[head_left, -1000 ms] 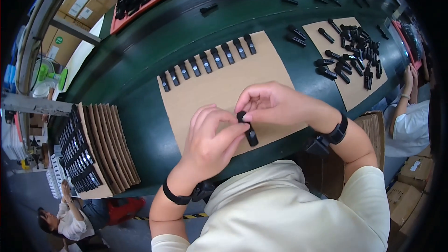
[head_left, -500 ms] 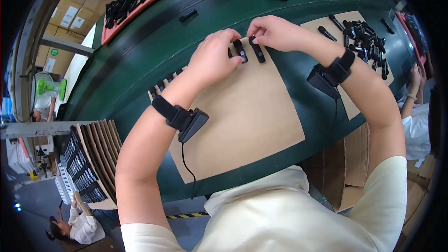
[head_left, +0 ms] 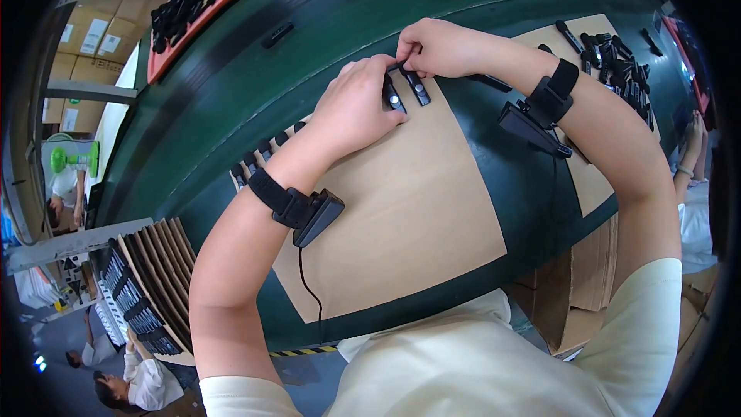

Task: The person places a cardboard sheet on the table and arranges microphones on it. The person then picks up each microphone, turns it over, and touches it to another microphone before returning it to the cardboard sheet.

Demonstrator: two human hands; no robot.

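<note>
A brown cardboard sheet [head_left: 409, 201] lies on the dark green work surface. Along its far edge stands a row of small black microphone-shaped pieces [head_left: 265, 148], partly covered by my left arm. My left hand [head_left: 356, 102] curls at that edge, fingers and thumb closed about one black piece with a shiny round spot [head_left: 394, 101]. Just right of it lies a second such piece [head_left: 418, 88], its upper end pinched between the fingers of my right hand [head_left: 434, 48]. The fingertips of both hands nearly meet, and the tops of the pieces are partly hidden.
Another cardboard sheet [head_left: 594, 185] at right bears a heap of black pieces [head_left: 617, 66]. Several loose pieces lie on the green surface [head_left: 347, 31] beyond. A red-edged tray [head_left: 220, 11] of black parts is far left. Stacked cardboard sheets [head_left: 158, 262] stand at left; co-workers are at both sides.
The view has shifted a little. Both hands stay at the sheet's far edge, and the right hand's fingertips have come closer to the left hand's.
</note>
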